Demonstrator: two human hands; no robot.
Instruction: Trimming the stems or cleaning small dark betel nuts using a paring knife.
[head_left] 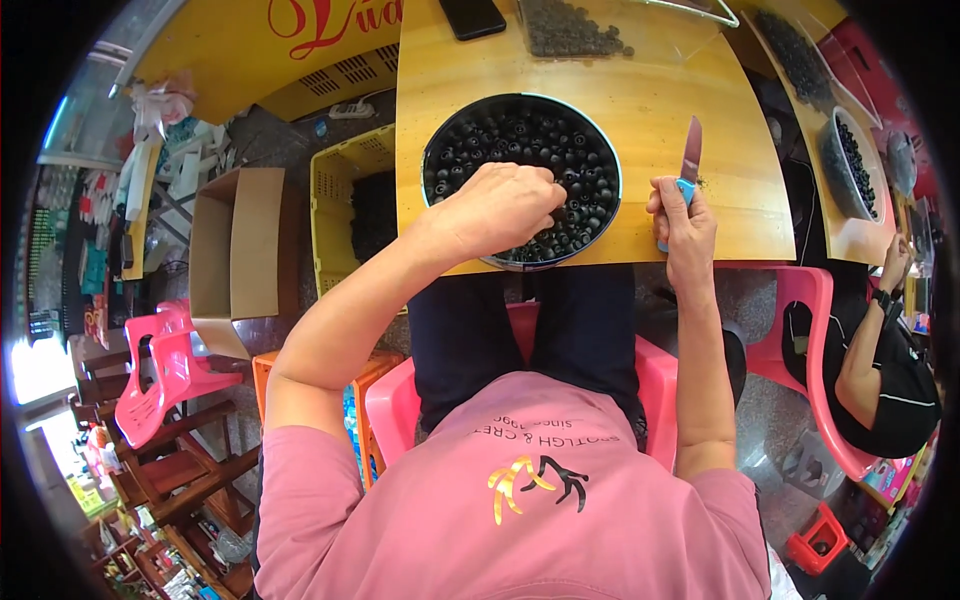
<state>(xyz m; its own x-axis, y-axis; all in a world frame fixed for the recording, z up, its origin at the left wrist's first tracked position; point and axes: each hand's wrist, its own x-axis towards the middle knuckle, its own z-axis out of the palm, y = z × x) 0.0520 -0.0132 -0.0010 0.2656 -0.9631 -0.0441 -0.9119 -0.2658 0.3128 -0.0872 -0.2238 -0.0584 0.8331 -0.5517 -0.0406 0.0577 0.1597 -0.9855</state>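
Observation:
A large round bowl (619,185) stands at the near edge of the wooden table, filled with small, round black parts (520,130), several with a hole showing. My left hand (505,208) reaches over the near part of the bowl, fingers curled down among the parts. Whatever lies between those fingertips is hidden. To the right of the bowl, my right hand (687,225) is wrapped round the blue handle of a knife (692,150). Its blade points up and away from me, apart from the bowl. Dark crumbs lie on the table beside this hand.
At the far edge are a black phone (473,17) and a clear container of dark pieces (568,30). A yellow crate (328,215) and cardboard box (262,245) stand left of the table. On the right, another person's arm (862,350) is near a second bowl (838,160).

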